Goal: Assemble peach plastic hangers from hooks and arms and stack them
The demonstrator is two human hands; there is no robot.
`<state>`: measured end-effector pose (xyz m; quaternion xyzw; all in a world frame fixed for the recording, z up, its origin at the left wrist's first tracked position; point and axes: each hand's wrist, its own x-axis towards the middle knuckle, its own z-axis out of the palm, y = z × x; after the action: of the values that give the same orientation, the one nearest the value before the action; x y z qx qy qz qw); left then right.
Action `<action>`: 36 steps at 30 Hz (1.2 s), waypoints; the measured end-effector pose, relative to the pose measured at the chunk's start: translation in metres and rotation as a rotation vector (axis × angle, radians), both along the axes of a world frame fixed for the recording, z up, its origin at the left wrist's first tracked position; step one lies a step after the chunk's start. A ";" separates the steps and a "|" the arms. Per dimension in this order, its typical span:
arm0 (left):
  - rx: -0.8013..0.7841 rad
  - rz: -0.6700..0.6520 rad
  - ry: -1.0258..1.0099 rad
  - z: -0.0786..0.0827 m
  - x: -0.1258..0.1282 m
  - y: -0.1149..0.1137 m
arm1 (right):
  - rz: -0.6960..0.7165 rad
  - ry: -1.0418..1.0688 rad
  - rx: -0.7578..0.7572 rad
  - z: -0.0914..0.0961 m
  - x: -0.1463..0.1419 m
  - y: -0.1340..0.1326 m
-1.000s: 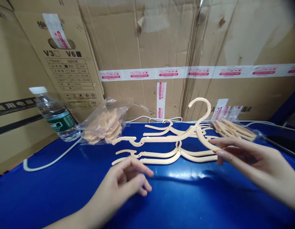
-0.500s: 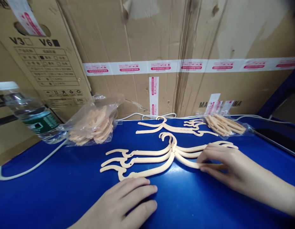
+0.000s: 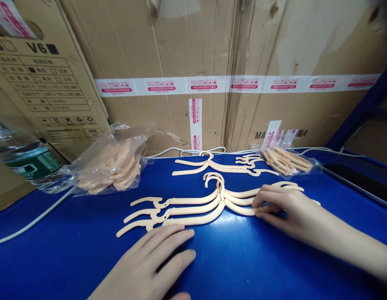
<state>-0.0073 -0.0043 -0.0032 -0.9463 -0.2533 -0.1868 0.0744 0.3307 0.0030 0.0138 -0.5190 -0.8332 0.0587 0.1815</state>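
Note:
Three beige folding clothes hangers lie side by side on the blue tabletop [image 3: 230,266], their hooks bunched at the middle. My right hand [image 3: 290,212] pinches the right arm of the nearest hanger [image 3: 199,218] between thumb and fingers. It hides part of that arm; a curved tip shows beyond the hand. My left hand [image 3: 152,262] lies palm down with fingers apart, its fingertips by the left arm of the same hanger. Behind these is another hanger [image 3: 193,168], with loose small hanger pieces [image 3: 249,158] at its right.
A clear plastic bag of beige parts [image 3: 112,166] sits at the left, by a water bottle [image 3: 37,164]. Another bag [image 3: 287,160] lies back right, near a dark flat device [image 3: 355,179]. A white cable [image 3: 33,223] and cardboard boxes [image 3: 168,54] border the table.
The view has shifted, so most things appear farther left. A curved tip now shows to the right of my right hand. My right hand still pinches the nearest hanger.

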 end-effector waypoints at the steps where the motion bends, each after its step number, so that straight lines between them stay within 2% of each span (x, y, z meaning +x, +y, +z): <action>1: -0.010 0.007 0.000 0.000 0.000 0.000 | 0.001 -0.004 0.013 0.000 0.001 0.001; 17: -0.038 0.096 -0.056 0.000 0.001 0.000 | -0.016 0.041 0.110 -0.007 0.000 0.008; 22: -0.029 0.124 -0.099 0.000 0.001 -0.001 | -0.015 0.052 0.092 -0.007 -0.001 0.009; 25: -0.024 0.128 -0.104 -0.001 0.001 0.000 | -0.016 0.085 0.070 0.000 0.002 0.008; 28: -0.015 0.122 -0.124 -0.002 0.002 0.001 | -0.042 0.116 0.088 0.015 0.015 0.008; 32: -0.002 0.135 -0.122 -0.005 0.001 0.002 | -0.191 0.111 0.202 0.035 0.043 0.012; 36: 0.010 0.141 -0.100 -0.010 -0.001 0.004 | -0.248 0.047 0.171 0.042 0.065 0.017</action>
<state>-0.0086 -0.0008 -0.0130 -0.9151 -0.3220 -0.2294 0.0793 0.3961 0.0202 0.0558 -0.5991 -0.7602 -0.0233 0.2504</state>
